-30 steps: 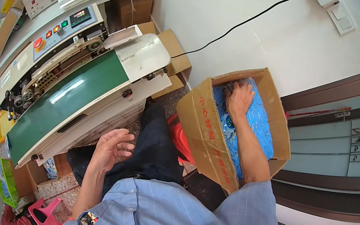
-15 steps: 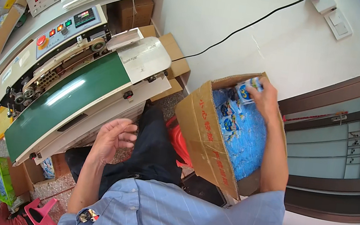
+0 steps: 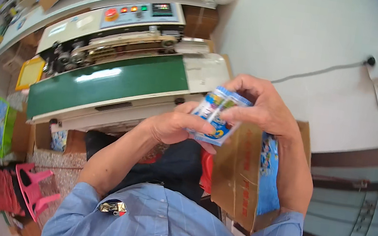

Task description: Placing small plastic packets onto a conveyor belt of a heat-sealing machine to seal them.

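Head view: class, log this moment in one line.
Left hand: holds blue-and-white packet; right hand: holds same packet; green belt: left of packet; cardboard box: blue contents showing

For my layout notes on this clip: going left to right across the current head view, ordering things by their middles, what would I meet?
Green bin → green conveyor belt → left hand → blue-and-white packaging → right hand → black plug.
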Demonstrator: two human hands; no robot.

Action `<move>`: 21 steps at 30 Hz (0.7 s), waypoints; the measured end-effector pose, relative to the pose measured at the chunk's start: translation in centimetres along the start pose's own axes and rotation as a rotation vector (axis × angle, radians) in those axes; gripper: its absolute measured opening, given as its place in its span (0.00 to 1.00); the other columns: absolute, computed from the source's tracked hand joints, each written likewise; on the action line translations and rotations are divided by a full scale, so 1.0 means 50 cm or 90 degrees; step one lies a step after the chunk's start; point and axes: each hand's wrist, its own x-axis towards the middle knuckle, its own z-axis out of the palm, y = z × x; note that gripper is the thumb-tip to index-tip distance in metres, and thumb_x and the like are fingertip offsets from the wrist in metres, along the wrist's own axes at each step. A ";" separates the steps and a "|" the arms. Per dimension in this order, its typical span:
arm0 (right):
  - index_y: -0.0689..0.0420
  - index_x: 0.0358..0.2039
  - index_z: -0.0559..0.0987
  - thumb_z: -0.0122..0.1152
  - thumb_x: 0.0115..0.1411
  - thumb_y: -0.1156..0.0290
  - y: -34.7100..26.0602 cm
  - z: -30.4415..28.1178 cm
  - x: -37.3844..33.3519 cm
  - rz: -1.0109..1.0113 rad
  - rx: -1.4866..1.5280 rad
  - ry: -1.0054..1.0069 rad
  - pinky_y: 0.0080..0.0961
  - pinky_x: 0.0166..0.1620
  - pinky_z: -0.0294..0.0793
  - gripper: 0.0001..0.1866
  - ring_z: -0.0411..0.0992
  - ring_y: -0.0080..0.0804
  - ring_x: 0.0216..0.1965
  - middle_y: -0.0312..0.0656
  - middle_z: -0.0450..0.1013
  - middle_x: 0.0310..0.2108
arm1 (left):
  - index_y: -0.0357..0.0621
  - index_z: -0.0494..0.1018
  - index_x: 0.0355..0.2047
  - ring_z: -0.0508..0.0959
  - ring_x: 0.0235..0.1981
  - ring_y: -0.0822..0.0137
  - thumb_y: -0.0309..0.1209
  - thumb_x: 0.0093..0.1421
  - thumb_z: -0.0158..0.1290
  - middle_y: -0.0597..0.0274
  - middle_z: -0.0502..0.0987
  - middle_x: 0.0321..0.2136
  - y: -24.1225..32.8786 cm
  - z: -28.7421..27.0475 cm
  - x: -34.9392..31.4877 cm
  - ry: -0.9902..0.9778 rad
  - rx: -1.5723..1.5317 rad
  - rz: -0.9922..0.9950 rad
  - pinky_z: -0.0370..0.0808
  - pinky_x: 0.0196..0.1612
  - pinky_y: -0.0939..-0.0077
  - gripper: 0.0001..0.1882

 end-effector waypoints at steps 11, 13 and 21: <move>0.59 0.48 0.76 0.67 0.62 0.60 0.162 0.212 0.241 0.120 0.200 0.030 0.22 0.39 0.77 0.20 0.75 0.23 0.41 0.37 0.76 0.42 | 0.38 0.70 0.53 0.82 0.43 0.65 0.25 0.57 0.62 0.57 0.80 0.45 -0.035 -0.152 -0.172 0.451 -0.051 0.392 0.82 0.44 0.67 0.24; 0.60 0.44 0.79 0.69 0.60 0.62 0.198 0.231 0.258 0.094 0.235 0.063 0.19 0.36 0.76 0.18 0.77 0.21 0.35 0.37 0.78 0.37 | 0.38 0.71 0.53 0.82 0.43 0.66 0.24 0.57 0.62 0.58 0.80 0.45 -0.028 -0.163 -0.170 0.481 -0.063 0.419 0.81 0.46 0.68 0.23; 0.63 0.38 0.81 0.65 0.63 0.68 0.212 0.278 0.312 0.036 0.382 0.258 0.19 0.36 0.79 0.10 0.76 0.20 0.30 0.38 0.79 0.32 | 0.38 0.74 0.50 0.81 0.42 0.68 0.25 0.58 0.63 0.58 0.80 0.44 -0.013 -0.209 -0.151 0.564 -0.105 0.496 0.80 0.46 0.71 0.19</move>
